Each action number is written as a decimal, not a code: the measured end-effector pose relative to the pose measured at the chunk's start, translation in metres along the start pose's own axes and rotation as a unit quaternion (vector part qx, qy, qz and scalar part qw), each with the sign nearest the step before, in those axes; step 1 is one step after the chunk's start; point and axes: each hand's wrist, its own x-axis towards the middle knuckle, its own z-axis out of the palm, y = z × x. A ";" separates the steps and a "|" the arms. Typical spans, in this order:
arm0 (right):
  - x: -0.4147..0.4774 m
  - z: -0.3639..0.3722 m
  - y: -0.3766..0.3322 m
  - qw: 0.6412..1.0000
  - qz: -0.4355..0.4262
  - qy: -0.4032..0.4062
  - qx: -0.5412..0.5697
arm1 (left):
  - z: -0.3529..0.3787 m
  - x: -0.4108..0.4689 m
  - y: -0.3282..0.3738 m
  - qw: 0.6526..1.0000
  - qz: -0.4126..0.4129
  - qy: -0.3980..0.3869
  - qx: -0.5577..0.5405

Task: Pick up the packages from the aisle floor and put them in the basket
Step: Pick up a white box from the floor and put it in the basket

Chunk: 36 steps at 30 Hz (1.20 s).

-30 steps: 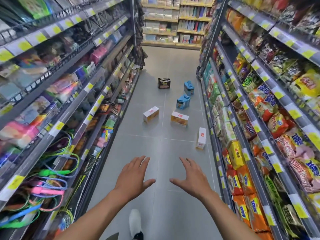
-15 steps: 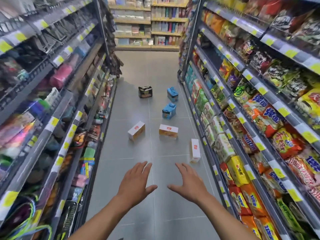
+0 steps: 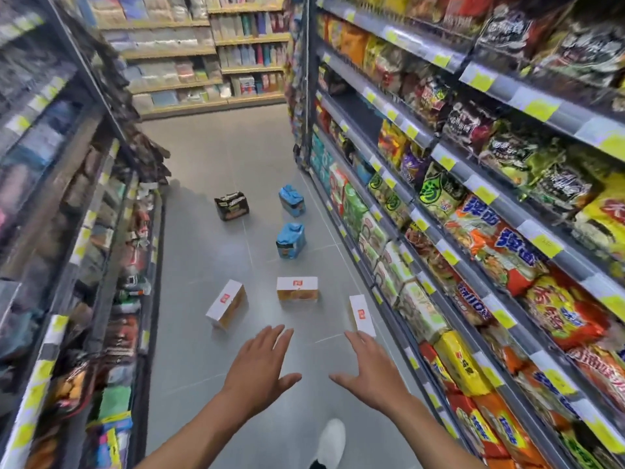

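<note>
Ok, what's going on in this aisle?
A person faces down a shop aisle, left hand and right hand open, holding nothing. Nothing is picked up yet: three white-and-orange boxes, two blue packs and a black pack sit on the floor ahead. No basket is in view.

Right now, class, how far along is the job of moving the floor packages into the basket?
Done: nothing. Three white-and-orange cardboard boxes, two blue wrapped packs and one dark wrapped pack lie on the grey tiled floor. In hand: nothing; the left hand and right hand are open, empty. Left: all six pickups; no basket in view.
</note>
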 end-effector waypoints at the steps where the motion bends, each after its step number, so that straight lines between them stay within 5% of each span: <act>1: 0.015 -0.007 0.002 1.000 0.004 -0.001 -0.001 | -0.007 0.018 -0.003 1.000 0.003 -0.006 0.004; 15: 0.179 -0.087 0.029 0.993 0.105 0.016 0.042 | -0.049 0.248 -0.013 0.991 0.115 -0.051 0.038; 27: 0.263 -0.098 0.018 0.948 0.272 0.083 0.141 | -0.056 0.428 -0.035 0.942 0.297 -0.142 0.071; 36: 0.288 -0.087 0.026 0.930 0.310 0.096 0.171 | -0.037 0.481 -0.030 0.907 0.355 -0.188 0.125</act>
